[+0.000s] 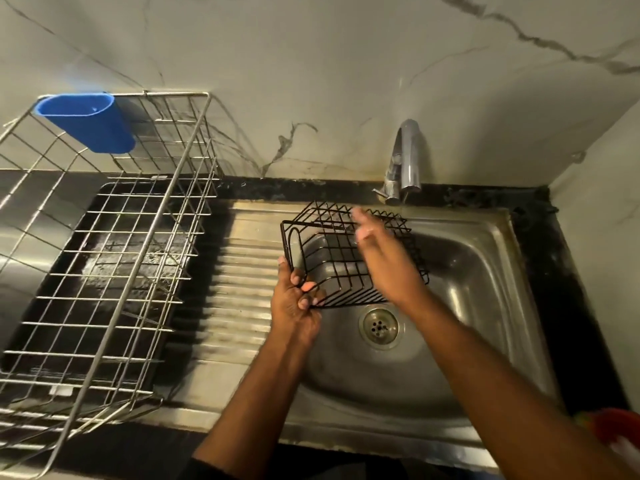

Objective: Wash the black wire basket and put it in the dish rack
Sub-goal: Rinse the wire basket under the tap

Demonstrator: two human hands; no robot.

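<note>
Black wire basket (pixel 349 258) was held tilted over the sink (pixel 485 271), just below the tap (pixel 407 161). Left hand (pixel 298 299) gripped its near-left corner, fingers curled round the wires. Right hand (pixel 384 254) lay across the top, fingers straight, grasping nothing; blurred. No water stream could be made out. Dish rack (pixel 104 237) stood well to the left of the left hand. Risk, judged: a one-corner grip on wet wire could slip, dropping the basket into the sink.

A pale marble-veined wall (pixel 346 64) rises behind the dark stone desk (pixel 547 258); a chrome tap (pixel 405 161) stands at the desk's back edge, where a side wall (pixel 602 202) meets the right corner.
</note>
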